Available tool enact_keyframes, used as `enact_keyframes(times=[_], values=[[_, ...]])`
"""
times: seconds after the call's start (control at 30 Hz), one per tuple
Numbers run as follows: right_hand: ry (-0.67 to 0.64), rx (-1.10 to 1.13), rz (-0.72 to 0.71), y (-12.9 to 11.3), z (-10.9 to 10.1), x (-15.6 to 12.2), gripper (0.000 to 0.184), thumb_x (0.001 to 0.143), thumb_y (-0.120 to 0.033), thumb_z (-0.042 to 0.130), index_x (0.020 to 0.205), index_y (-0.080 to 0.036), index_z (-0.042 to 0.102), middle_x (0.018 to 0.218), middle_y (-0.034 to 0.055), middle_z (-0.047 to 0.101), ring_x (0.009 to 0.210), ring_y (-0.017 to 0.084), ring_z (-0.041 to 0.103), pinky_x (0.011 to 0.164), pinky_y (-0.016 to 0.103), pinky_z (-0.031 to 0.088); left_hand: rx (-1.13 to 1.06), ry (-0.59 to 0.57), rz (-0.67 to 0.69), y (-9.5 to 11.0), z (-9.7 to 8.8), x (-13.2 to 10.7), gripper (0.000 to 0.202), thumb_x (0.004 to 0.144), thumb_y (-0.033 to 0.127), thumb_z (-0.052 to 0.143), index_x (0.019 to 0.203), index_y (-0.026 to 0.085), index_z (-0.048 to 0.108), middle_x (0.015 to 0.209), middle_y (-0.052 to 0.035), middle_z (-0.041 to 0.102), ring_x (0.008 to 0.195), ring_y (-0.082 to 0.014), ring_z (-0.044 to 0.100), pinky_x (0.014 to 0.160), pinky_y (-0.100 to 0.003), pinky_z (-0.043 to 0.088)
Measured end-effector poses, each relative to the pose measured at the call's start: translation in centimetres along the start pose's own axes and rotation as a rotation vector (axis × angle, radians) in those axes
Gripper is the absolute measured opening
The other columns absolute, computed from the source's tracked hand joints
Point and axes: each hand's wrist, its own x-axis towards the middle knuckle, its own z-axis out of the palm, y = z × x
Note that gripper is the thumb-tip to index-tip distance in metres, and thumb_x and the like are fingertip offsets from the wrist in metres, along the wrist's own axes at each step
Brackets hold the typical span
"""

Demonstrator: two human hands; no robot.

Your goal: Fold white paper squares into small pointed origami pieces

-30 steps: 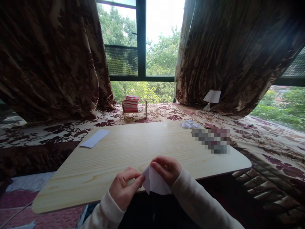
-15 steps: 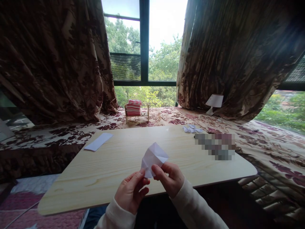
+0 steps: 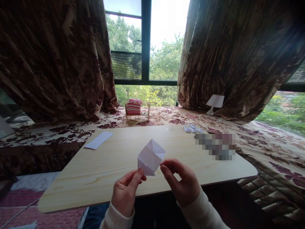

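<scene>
A folded white paper piece (image 3: 151,156) with creased faces is held up above the near edge of the light wooden table (image 3: 114,171). My left hand (image 3: 125,190) pinches its lower left corner between thumb and forefinger. My right hand (image 3: 183,182) is just to the right of the paper, fingers curled, with the thumb and forefinger tips near its right edge; whether they touch it I cannot tell.
A white paper strip (image 3: 98,140) lies at the table's far left. Crumpled white paper bits (image 3: 192,128) sit at the far right edge. A small wooden rack with striped cloth (image 3: 134,109) and a small white lamp (image 3: 213,103) stand on the floral cover by the window.
The paper has risen from the table edge into the air and opened out. My right hand let go of its grip and moved slightly right; the left hand keeps the lower corner.
</scene>
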Motion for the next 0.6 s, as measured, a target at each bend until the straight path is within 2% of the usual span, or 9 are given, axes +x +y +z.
enact_keyframes(times=[0.1,0.23,0.47,0.6], values=[[-0.132,-0.147,-0.079,-0.3,0.0,0.3,0.010,0.074,-0.020,0.052,0.073,-0.018,0.062,0.061,0.0000,0.055,0.047,0.008,0.044,0.047,0.021,0.037,0.086,-0.027,0.061,0.4,0.2,-0.4,0.023,0.060,0.038,0.069,0.061,0.015,0.069,0.056,-0.0013,0.064,0.061,-0.0148,0.054,0.065,-0.024,0.042],[-0.274,-0.268,-0.055,-0.1,0.1,1.1,0.012,0.073,-0.019,0.053,0.071,-0.018,0.064,0.063,0.0007,0.056,0.049,0.009,0.046,0.048,0.020,0.036,0.186,-0.075,0.128,1.5,0.4,-1.1,0.022,0.064,0.038,0.065,0.058,0.017,0.066,0.058,-0.0007,0.063,0.066,-0.0173,0.055,0.067,-0.023,0.040],[-0.353,-0.289,-0.056,-0.2,0.1,1.8,0.008,0.069,-0.015,0.054,0.063,-0.017,0.058,0.060,-0.0017,0.051,0.052,0.009,0.045,0.049,0.020,0.034,0.274,-0.185,0.170,2.0,0.1,-1.0,0.028,0.071,0.039,0.059,0.052,0.018,0.061,0.061,-0.0007,0.061,0.070,-0.0180,0.054,0.065,-0.022,0.038],[-0.353,-0.278,-0.091,-0.1,0.1,1.7,0.007,0.068,-0.014,0.053,0.062,-0.017,0.055,0.059,-0.0026,0.050,0.052,0.008,0.045,0.050,0.020,0.034,0.327,-0.226,0.182,2.0,-0.1,-0.8,0.030,0.073,0.039,0.056,0.051,0.017,0.058,0.060,-0.0006,0.059,0.069,-0.0177,0.053,0.065,-0.023,0.036]])
